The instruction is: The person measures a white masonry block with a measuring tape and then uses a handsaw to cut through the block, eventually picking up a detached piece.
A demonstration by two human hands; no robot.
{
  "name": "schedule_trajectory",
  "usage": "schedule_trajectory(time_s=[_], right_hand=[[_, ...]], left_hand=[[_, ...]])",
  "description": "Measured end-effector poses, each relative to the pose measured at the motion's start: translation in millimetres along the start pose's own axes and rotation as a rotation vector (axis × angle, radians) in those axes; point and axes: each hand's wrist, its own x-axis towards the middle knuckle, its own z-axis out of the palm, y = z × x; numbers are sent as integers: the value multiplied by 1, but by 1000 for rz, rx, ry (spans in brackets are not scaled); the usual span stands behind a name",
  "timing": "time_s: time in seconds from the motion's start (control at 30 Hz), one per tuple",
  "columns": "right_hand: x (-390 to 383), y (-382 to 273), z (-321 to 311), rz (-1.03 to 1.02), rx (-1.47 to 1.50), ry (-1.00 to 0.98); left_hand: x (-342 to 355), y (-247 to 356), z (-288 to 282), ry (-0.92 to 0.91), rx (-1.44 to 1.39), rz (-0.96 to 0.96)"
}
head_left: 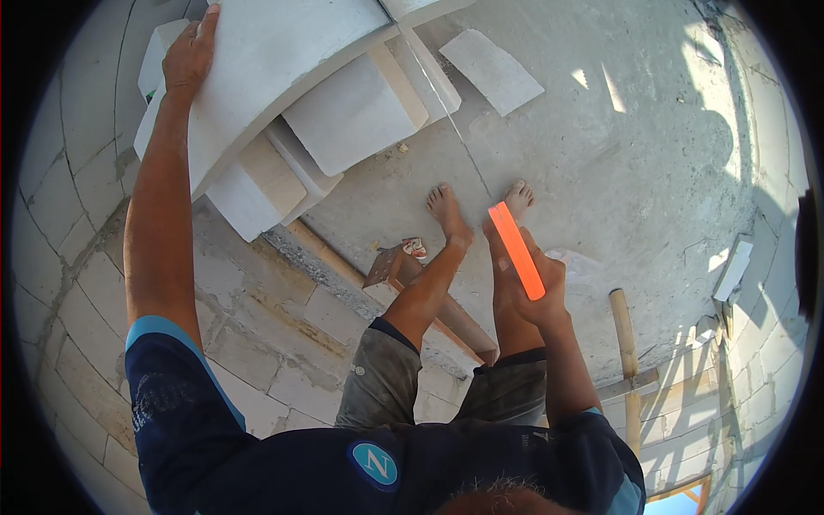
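Note:
My right hand [547,279] is closed around the orange handle [518,251] of a handsaw. Its thin blade [446,112], seen almost edge-on, runs up and left to a narrow gap in a large white block [292,60]. Beyond that gap a smaller white part [425,9] shows at the top edge. My left hand [190,53] lies on the far left of the large block, fingers stretched out along its edge. The blade's far end is out of sight.
More white blocks [356,112] are stacked under the large one. A loose offcut [492,72] lies on the concrete floor [592,154]. By my bare feet are a hollow brick [390,268] and a wooden pole [622,330]. Block walls [86,283] stand on both sides.

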Motion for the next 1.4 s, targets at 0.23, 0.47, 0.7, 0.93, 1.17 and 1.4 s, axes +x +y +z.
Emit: schedule_trajectory(time_s=[0.23,0.47,0.7,0.93,1.17,1.4], right_hand=[[76,0,20,79,1,-138],[-14,9,4,57,-6,-12],[95,-19,16,61,65,-158],[-19,18,-8,-62,-106,-14],[85,-2,23,99,141,-132],[0,19,-7,-8,0,-15]], left_hand=[[-12,22,0,-41,-30,-111],[-3,88,-10,-19,-104,84],[20,87,19,154,-39,144],[16,105,22,184,-28,137],[10,101,25,155,-61,136],[17,98,13,163,-10,143]])
